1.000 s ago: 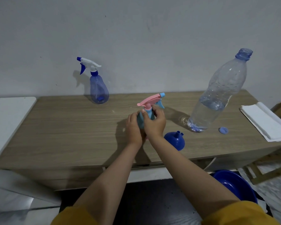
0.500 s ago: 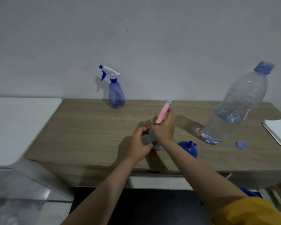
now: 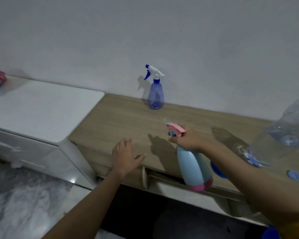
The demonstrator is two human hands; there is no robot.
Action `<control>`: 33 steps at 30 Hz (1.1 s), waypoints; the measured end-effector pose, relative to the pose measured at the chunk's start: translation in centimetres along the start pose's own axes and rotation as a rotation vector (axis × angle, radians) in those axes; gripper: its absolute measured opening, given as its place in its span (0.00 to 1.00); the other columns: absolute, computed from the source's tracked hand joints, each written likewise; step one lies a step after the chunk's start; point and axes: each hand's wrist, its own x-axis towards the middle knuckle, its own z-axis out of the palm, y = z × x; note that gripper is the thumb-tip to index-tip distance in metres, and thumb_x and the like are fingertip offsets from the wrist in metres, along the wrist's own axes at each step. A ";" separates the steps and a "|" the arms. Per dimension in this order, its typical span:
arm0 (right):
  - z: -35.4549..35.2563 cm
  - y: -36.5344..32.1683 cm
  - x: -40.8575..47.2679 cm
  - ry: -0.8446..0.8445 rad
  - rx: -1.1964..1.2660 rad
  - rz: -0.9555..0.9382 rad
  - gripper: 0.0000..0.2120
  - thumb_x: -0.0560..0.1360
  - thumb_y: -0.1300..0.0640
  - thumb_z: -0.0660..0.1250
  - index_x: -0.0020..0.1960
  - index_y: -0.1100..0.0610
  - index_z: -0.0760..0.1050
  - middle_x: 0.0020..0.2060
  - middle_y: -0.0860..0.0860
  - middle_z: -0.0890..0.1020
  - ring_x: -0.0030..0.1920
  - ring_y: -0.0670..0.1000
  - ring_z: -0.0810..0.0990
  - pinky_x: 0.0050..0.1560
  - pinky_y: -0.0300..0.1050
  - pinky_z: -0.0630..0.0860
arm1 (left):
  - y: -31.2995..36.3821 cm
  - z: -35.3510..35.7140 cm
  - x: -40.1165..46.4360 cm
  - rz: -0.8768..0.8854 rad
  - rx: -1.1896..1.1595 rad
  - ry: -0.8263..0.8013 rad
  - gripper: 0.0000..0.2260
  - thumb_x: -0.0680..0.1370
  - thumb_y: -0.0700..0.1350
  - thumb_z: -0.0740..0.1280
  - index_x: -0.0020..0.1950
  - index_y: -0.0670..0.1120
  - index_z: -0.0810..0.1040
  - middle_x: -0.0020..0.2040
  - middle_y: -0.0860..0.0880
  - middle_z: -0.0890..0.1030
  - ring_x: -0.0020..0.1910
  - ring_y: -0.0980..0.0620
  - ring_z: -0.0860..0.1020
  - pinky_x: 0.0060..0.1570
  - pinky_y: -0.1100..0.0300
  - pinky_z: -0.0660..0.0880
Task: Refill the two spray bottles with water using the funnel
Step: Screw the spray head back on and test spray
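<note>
A wooden table (image 3: pixel 128 121) meets a grey wall (white cabinet (image 3: pixel 41 107) beside); the right hand (image 3: pixel 190 140) now lifts the light-blue spray bottle (image 3: pixel 193 166) by its neck, and the left hand (image 3: pixel 126 156) has let go, spread flat.

No readable text in view.
No lettering, label, brand, number or sign could be read on any surface in the head view; the plastic items, the wooden top and the wall all showed plain, and blur hid any finer marks.
</note>
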 end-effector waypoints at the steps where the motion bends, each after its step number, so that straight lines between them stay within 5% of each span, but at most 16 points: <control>1: 0.6 -0.2 -0.2 -0.027 -0.073 0.001 0.12 0.73 0.59 0.65 0.56 0.60 0.77 0.43 0.55 0.80 0.42 0.55 0.78 0.38 0.36 0.71 | -0.6 -0.1 0.0 -0.012 0.024 -0.001 0.47 0.62 0.72 0.55 0.70 0.41 0.67 0.67 0.37 0.69 0.67 0.39 0.67 0.66 0.46 0.65; 7: 2.5 0.6 0.0 -0.115 -0.137 0.134 0.20 0.70 0.62 0.63 0.61 0.61 0.75 0.52 0.64 0.80 0.45 0.61 0.78 0.37 0.45 0.70 | -1.9 -0.9 -0.4 -0.061 0.003 -0.044 0.48 0.64 0.72 0.58 0.73 0.41 0.60 0.73 0.37 0.61 0.72 0.39 0.60 0.70 0.48 0.58; 11: 2.7 -0.4 -0.7 -0.186 -0.077 0.118 0.20 0.70 0.60 0.68 0.61 0.57 0.75 0.49 0.58 0.80 0.40 0.50 0.74 0.38 0.42 0.70 | -2.1 -0.6 -0.7 -0.045 -0.015 -0.047 0.45 0.68 0.67 0.65 0.74 0.41 0.57 0.74 0.38 0.58 0.73 0.40 0.57 0.71 0.49 0.55; 14: 3.7 -1.2 -0.9 -0.242 -0.076 0.067 0.17 0.68 0.61 0.67 0.57 0.57 0.77 0.46 0.56 0.81 0.46 0.57 0.80 0.46 0.48 0.76 | -2.0 -0.5 -1.2 -0.069 -0.017 -0.031 0.49 0.63 0.72 0.61 0.73 0.41 0.59 0.73 0.37 0.61 0.72 0.39 0.59 0.70 0.49 0.56; 17: 4.7 -1.6 -1.0 -0.202 -0.047 0.061 0.07 0.67 0.65 0.65 0.46 0.63 0.76 0.38 0.58 0.78 0.39 0.58 0.78 0.37 0.46 0.73 | -2.5 -0.4 -1.5 -0.073 0.008 -0.040 0.47 0.65 0.71 0.63 0.73 0.41 0.59 0.73 0.39 0.61 0.72 0.41 0.59 0.70 0.48 0.56; 20: 4.4 -1.6 -1.2 -0.184 -0.042 0.046 0.10 0.70 0.63 0.65 0.52 0.63 0.76 0.41 0.57 0.78 0.38 0.51 0.73 0.34 0.42 0.67 | -3.0 -0.4 -1.7 -0.086 0.018 -0.039 0.46 0.67 0.69 0.66 0.74 0.42 0.56 0.74 0.40 0.58 0.74 0.41 0.56 0.71 0.47 0.54; 30: 1.4 2.7 -1.4 0.079 -0.060 0.231 0.06 0.70 0.57 0.62 0.43 0.58 0.75 0.34 0.53 0.76 0.37 0.55 0.76 0.33 0.43 0.67 | -1.7 0.3 -1.9 -0.049 -0.045 -0.052 0.45 0.68 0.68 0.66 0.74 0.42 0.56 0.74 0.40 0.59 0.73 0.41 0.56 0.71 0.47 0.55; 33: 0.9 2.8 -1.5 0.075 -0.005 0.216 0.08 0.70 0.57 0.65 0.49 0.57 0.75 0.41 0.55 0.79 0.42 0.56 0.76 0.36 0.44 0.68 | 0.1 0.5 -1.7 -0.008 -0.110 -0.032 0.48 0.64 0.72 0.62 0.74 0.41 0.58 0.73 0.39 0.62 0.73 0.41 0.59 0.72 0.47 0.57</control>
